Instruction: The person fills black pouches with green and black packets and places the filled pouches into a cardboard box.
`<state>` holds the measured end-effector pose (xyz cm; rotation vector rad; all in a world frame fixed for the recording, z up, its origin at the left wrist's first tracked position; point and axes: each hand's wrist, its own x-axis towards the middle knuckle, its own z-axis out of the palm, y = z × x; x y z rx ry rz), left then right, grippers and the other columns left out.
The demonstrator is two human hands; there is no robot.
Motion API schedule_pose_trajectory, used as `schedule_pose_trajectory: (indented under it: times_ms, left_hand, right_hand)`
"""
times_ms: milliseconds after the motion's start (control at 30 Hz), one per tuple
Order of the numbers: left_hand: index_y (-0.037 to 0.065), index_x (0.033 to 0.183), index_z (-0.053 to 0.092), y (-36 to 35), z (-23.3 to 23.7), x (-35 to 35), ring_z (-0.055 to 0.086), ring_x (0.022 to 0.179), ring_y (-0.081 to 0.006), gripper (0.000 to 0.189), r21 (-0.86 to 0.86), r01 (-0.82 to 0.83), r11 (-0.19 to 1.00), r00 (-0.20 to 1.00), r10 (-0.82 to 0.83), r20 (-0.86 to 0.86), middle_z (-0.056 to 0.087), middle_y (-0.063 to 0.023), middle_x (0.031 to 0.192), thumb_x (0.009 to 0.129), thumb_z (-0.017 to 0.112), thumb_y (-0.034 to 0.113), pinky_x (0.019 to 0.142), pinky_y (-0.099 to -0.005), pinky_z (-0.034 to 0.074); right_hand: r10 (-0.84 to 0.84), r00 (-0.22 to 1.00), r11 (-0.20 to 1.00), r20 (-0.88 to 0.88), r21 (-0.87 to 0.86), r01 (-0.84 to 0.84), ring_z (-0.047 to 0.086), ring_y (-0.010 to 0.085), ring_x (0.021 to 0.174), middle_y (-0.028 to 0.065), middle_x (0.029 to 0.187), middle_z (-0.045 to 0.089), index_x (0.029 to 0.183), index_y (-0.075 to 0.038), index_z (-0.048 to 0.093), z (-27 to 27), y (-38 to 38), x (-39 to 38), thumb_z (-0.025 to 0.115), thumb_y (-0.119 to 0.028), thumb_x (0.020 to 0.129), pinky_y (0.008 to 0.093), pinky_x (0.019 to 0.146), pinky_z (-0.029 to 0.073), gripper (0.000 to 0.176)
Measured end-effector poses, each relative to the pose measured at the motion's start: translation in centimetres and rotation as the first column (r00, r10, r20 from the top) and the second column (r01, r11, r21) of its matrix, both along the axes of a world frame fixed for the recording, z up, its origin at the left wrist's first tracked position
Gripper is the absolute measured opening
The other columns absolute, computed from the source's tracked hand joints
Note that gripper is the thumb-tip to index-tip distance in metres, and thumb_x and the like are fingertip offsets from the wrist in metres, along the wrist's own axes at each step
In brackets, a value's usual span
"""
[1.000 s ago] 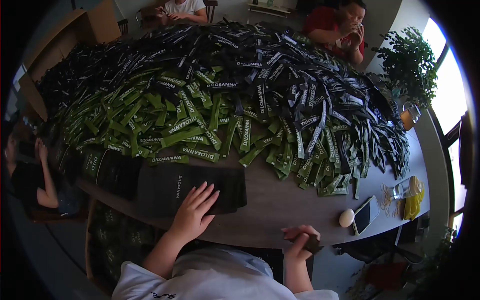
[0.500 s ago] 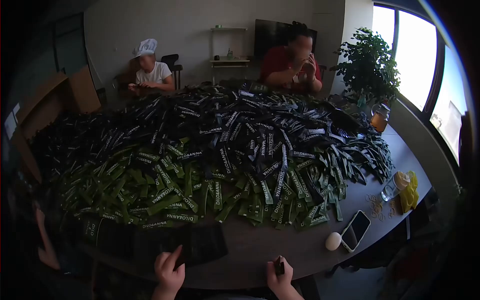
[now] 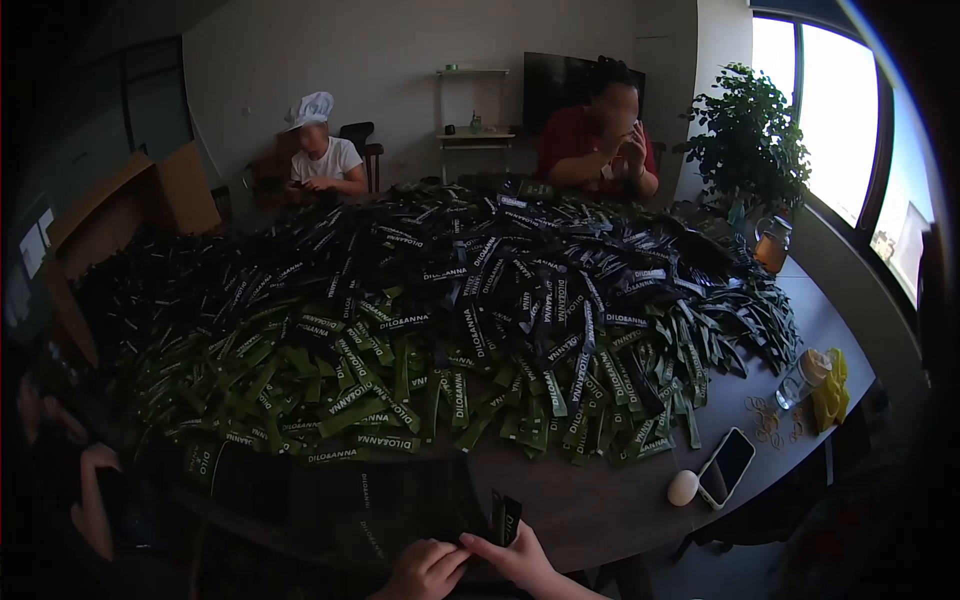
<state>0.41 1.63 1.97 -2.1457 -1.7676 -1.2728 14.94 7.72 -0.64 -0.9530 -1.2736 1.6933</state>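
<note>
My right hand (image 3: 522, 562) is closed around dark stick sachets (image 3: 506, 517) that stand upright from its fingers, with pale lettering on the front. Close beside it, my left hand (image 3: 428, 570) has its fingers curled in near the right thumb; what they pinch, if anything, is hidden. Dark flat pouches (image 3: 385, 505) with faint lettering lie on the table just beyond my left hand. Past them spreads a large heap of green stick sachets (image 3: 375, 400) and black stick sachets (image 3: 420, 255).
At the right are a phone (image 3: 727, 468), a white egg-shaped object (image 3: 683, 488), rubber bands (image 3: 768, 422), a glass (image 3: 795, 385) and yellow cloth-like material (image 3: 832, 400). A cardboard box (image 3: 120, 215) stands left. Two people sit across; another person's arm (image 3: 92, 500) shows at left.
My hands have come together at the table's near edge. The right hand has moved left with its sachets, and the left has moved right, its pointing finger now curled. The view has shifted slightly.
</note>
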Motion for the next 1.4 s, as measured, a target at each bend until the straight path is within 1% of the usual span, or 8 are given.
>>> schedule_pose_trajectory:
  times_ms: [233,400,700,867,967,1067,1200,1400]
  left_hand:
    - [0.013,0.134,0.01,1.2,-1.0,-1.7,0.025,0.119,-0.0412,0.11,-0.188,0.239,0.953,0.947,-0.271,-0.173,0.018,-0.0237,0.132,0.052,0.074,0.047,0.095,-0.0604,0.015]
    - [0.008,0.134,0.01,0.6,-1.5,-2.2,0.04,0.108,-0.0347,0.11,-0.135,0.266,0.955,0.953,-0.281,-0.112,0.033,-0.0197,0.126,0.051,0.078,0.032,0.088,-0.049,0.03]
    - [0.006,0.121,0.042,-0.4,-0.1,-2.8,0.051,0.086,-0.0243,0.067,-0.231,0.43,0.873,0.896,-0.381,0.228,0.049,-0.0078,0.105,0.061,0.071,0.016,0.074,-0.0344,0.039]
    - [0.005,0.122,0.041,-1.0,-0.7,-2.1,0.049,0.088,-0.0238,0.066,-0.261,0.437,0.861,0.891,-0.374,0.256,0.047,-0.0093,0.107,0.064,0.069,0.018,0.075,-0.0348,0.037]
    - [0.003,0.125,0.036,-0.5,-0.3,-2.2,0.047,0.093,-0.0256,0.075,-0.268,0.313,0.911,0.949,-0.289,0.124,0.044,-0.012,0.112,0.061,0.071,0.022,0.078,-0.0366,0.036]
    - [0.0,0.127,0.031,-0.3,-0.9,-0.8,0.044,0.097,-0.0268,0.087,-0.187,0.202,0.962,0.979,-0.191,0.076,0.042,-0.0135,0.115,0.057,0.073,0.03,0.08,-0.0386,0.034]
    - [-0.003,0.128,0.025,0.6,-3.3,-0.6,0.043,0.1,-0.0276,0.101,-0.011,0.095,0.995,0.995,-0.095,0.021,0.041,-0.0145,0.117,0.051,0.075,0.04,0.079,-0.0391,0.032]
    - [-0.006,0.129,0.019,-0.2,-3.1,-0.1,0.044,0.098,-0.0274,0.111,-0.014,0.158,0.987,0.986,-0.157,0.054,0.042,-0.016,0.116,0.048,0.075,0.045,0.078,-0.0393,0.032]
  right_hand:
    - [0.097,0.984,0.984,0.148,0.134,-0.117,0.052,0.0057,0.057,0.0021,0.065,0.056,0.078,-0.003,0.058,-0.1,-2.3,0.1,0.07,-0.013,0.072,0.0191,0.05,0.04,0.017]
    - [0.154,0.963,0.941,0.222,0.264,-0.212,0.051,0.0057,0.055,0.0032,0.064,0.056,0.078,-0.003,0.058,0.6,-2.3,-0.7,0.07,-0.012,0.071,0.0194,0.05,0.04,0.017]
    - [0.328,0.909,0.835,0.257,0.371,-0.406,0.053,0.0181,0.048,0.0096,0.058,0.053,0.075,-0.001,0.054,2.1,-0.7,1.1,0.068,-0.016,0.072,0.0266,0.046,0.04,0.022]
    - [0.009,0.895,0.794,0.446,0.541,-0.278,0.051,0.0153,0.045,0.0091,0.057,0.051,0.071,-0.001,0.052,1.6,-0.5,1.2,0.069,-0.016,0.07,0.0256,0.046,0.039,0.023]
    - [-0.067,0.956,0.848,0.287,0.521,-0.097,0.052,0.014,0.05,0.0086,0.059,0.051,0.069,-0.002,0.049,2.7,-0.3,1.6,0.068,-0.018,0.072,0.0253,0.048,0.041,0.025]
    - [-0.1,0.667,0.967,-0.738,0.087,0.241,0.057,0.0205,0.077,0.0116,0.078,0.053,0.08,-0.003,0.043,5.6,-0.5,0.1,0.046,-0.001,0.082,0.0371,0.074,0.046,0.004]
    - [0.259,0.955,0.716,0.147,0.634,-0.292,0.051,0.0271,0.106,0.0146,0.112,0.054,0.111,0.002,0.046,5.5,-0.6,-0.7,0.037,-0.017,0.09,0.0462,0.1,0.025,0.03]
    - [0.291,0.949,0.799,0.119,0.516,-0.31,0.046,0.0269,0.11,0.0144,0.118,0.049,0.119,0.0,0.043,5.4,-1.0,-0.2,0.052,-0.005,0.08,0.0456,0.102,0.016,0.04]
